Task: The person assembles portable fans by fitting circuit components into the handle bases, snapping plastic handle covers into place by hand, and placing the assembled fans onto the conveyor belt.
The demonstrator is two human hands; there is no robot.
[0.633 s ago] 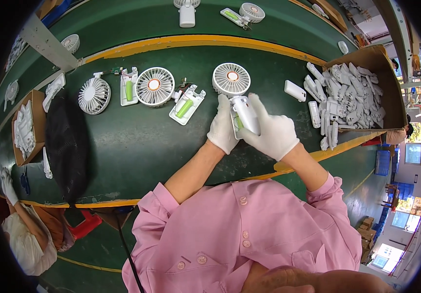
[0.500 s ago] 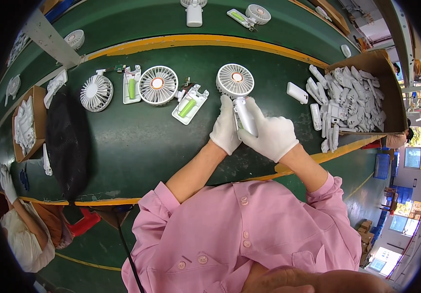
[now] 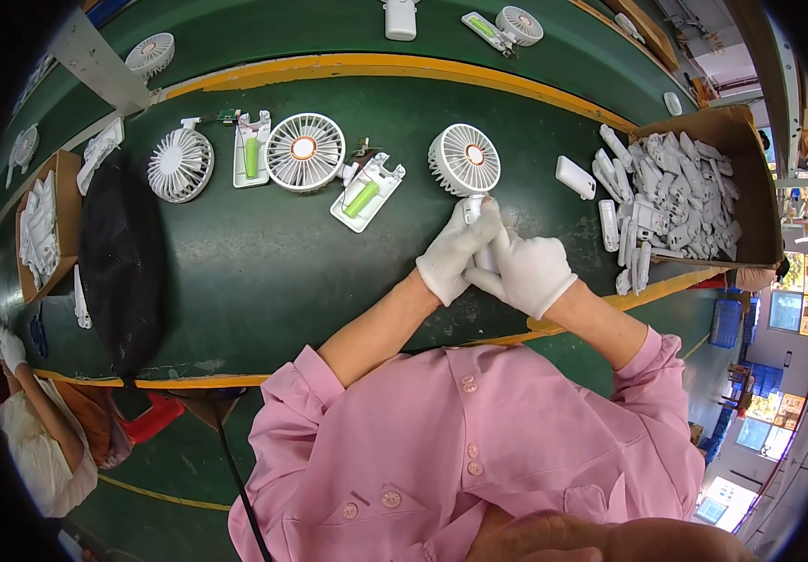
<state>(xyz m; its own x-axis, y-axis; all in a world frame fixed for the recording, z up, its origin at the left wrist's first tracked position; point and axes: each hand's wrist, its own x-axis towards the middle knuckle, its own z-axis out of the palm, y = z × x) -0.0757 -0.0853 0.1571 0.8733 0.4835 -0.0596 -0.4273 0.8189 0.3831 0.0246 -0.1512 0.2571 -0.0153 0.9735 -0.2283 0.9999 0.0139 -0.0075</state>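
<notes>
A white handheld fan (image 3: 466, 159) with an orange ring at its hub is upright between my hands, its round head pointing away from me. My gloved left hand (image 3: 457, 251) is closed round the upper handle from the left. From the right, my gloved right hand (image 3: 533, 272) grips the same handle, the two hands touching. Most of the handle is hidden by the gloves. To the left lie a fan head (image 3: 305, 152) joined to an opened handle half (image 3: 366, 199) with a green battery, and another fan head (image 3: 180, 165) wired to a second opened handle half (image 3: 252, 155).
A cardboard box (image 3: 752, 187) heaped with white handle shells (image 3: 675, 192) lies at the right, with a loose white cover (image 3: 575, 178) beside it. At the left are a black bag (image 3: 123, 272) and another box (image 3: 68, 211). A co-worker's gloved hand (image 3: 10, 347) shows far left.
My left hand has closed further over the handle, covering most of what showed before. The fan's head has tilted slightly to the right. Fans on the far green belt have shifted right.
</notes>
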